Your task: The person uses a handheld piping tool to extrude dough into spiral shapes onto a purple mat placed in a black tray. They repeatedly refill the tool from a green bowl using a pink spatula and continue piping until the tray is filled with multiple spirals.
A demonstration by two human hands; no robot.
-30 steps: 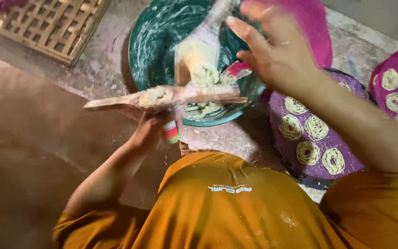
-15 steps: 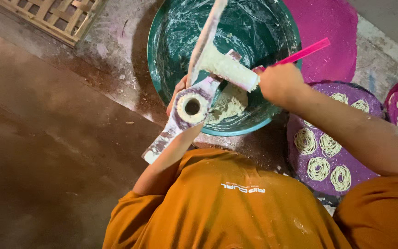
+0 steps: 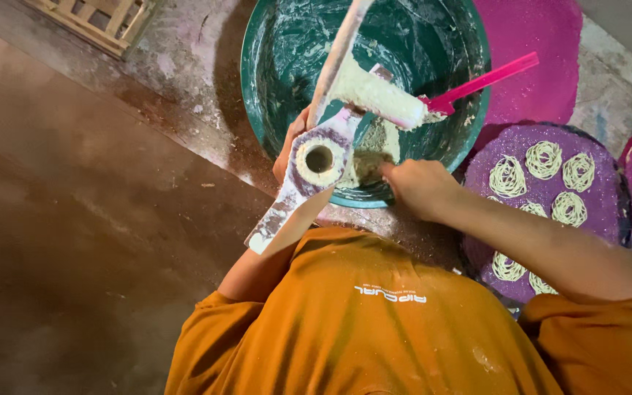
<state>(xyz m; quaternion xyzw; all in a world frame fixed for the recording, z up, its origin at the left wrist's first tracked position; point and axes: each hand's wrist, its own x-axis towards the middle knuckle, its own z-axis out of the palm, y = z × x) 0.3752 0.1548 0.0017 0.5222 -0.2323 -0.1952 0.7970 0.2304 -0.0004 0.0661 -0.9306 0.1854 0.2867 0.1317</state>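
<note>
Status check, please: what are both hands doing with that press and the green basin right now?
Left hand grips the dough-caked press, open barrel up. Right hand digs into dough in the green basin. Pink spatula leans inside, clear of both.

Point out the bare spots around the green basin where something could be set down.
Bare brown floor left of the green basin, below the wooden rack. The pink mat beyond the basin is bare too. Crowded: the purple mats on the right carry noodle coils, and both hands and the press fill the basin's near rim.
</note>
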